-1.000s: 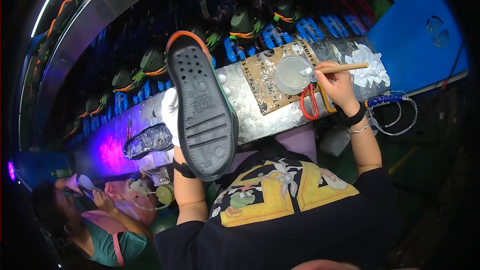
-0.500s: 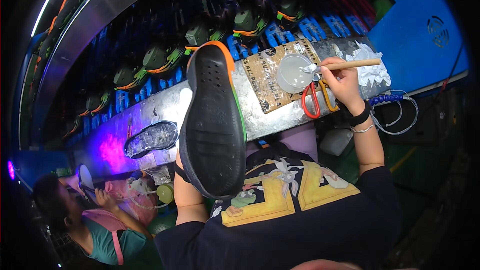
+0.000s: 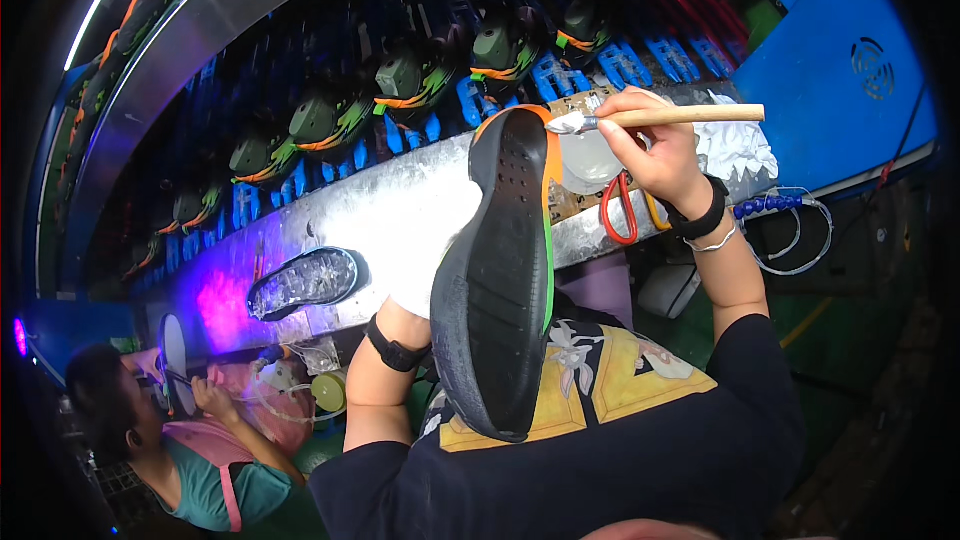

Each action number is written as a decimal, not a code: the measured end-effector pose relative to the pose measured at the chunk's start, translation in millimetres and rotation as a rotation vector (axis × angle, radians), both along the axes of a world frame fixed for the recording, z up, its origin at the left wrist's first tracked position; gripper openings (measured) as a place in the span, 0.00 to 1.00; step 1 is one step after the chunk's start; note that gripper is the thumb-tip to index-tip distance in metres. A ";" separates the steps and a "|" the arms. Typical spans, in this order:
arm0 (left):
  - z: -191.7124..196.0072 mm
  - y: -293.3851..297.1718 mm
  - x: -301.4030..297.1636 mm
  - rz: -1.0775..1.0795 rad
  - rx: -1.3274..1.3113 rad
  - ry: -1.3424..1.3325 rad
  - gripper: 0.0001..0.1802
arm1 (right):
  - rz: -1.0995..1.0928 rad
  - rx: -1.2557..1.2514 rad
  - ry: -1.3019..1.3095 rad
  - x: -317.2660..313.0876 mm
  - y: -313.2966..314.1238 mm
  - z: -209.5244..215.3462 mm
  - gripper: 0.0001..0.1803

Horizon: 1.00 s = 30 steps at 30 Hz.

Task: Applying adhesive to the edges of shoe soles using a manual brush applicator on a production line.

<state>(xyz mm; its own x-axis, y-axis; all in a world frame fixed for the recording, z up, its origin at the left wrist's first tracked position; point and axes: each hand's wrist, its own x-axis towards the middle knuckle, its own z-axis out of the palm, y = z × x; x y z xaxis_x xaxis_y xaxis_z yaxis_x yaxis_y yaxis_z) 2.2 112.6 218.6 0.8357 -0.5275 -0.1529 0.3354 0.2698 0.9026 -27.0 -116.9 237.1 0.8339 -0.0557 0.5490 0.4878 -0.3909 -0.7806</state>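
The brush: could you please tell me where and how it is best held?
Probably by its wooden handle, coming from the right: it is slim and nearly level, its end free, while the white tip points left. The right hand grips nearer that tip.

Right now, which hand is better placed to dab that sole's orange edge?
Probably the right hand: it holds the brush, with its pale tip beside the orange edge. The white-gloved left hand seems occupied supporting the black sole.
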 end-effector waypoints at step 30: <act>-1.8 25.0 -10.2 0.015 -0.057 0.174 0.20 | 0.162 0.020 0.193 -17.5 10.4 4.7 0.05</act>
<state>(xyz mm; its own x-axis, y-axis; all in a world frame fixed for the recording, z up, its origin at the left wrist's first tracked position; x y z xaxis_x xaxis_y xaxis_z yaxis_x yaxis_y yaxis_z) -8.0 137.6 216.8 0.8069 -0.5274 -0.2660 0.4809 0.3251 0.8143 -44.5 -106.5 241.9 0.9221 0.0781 0.3790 0.3841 -0.3034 -0.8720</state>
